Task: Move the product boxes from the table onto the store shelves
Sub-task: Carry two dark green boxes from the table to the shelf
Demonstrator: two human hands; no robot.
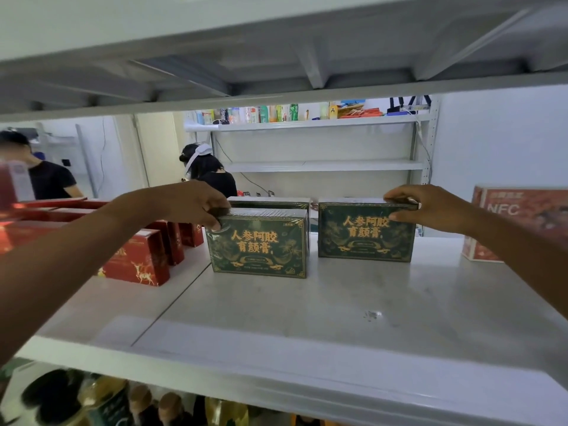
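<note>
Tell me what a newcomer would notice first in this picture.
The left hand grips the top corner of the left green box, and the right hand grips that of the right green box. Both boxes are dark green with gold lettering and stand upright mid-shelf. Red boxes crowd the left side of the white shelf, and a red NFC box stands at far right.

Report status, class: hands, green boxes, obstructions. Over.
Left hand grips left green box. Right hand grips right green box. Both upright on shelf, third green box behind left one. Red boxes either side.
</note>
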